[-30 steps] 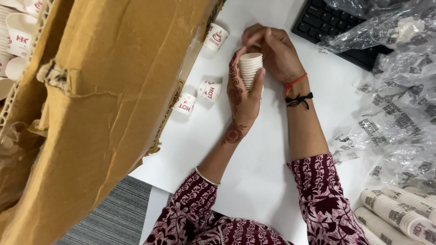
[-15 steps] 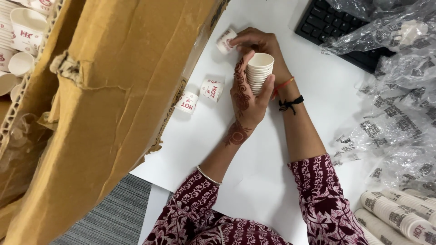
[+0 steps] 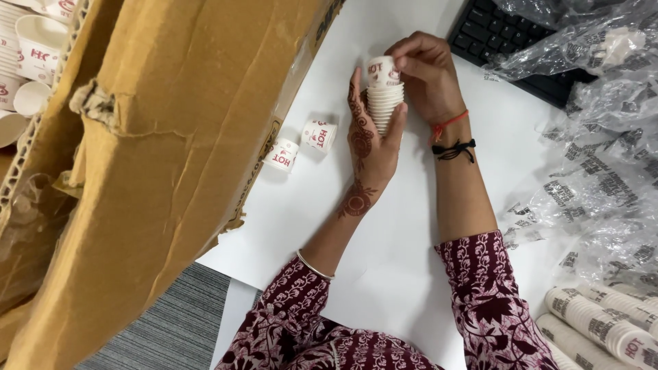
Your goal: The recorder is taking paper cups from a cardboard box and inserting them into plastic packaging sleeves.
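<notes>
Since the earlier frame the right hand [image 3: 426, 81] had come back over the stack of paper cups [image 3: 383, 103] and was pressing one more white cup [image 3: 381, 70] with red print onto its top, pinching that cup between thumb and fingertips. The left hand [image 3: 369, 133] stayed curled around the stack from the side, fingers and thumb closed on it, holding it upright above the white table [image 3: 404, 233]. Just left of that hand two loose cups [image 3: 301, 144] lay on their sides on the table, close together, next to the edge of a big cardboard box [image 3: 171, 157] whose torn flap leaned over them. More cups [image 3: 31, 48] showed inside the box at the upper left. Beyond the right hand sat a black keyboard [image 3: 504, 34], partly under crumpled clear plastic wrap [image 3: 603, 137], and wrapped sleeves of cups [image 3: 603, 329] lay at the lower right
</notes>
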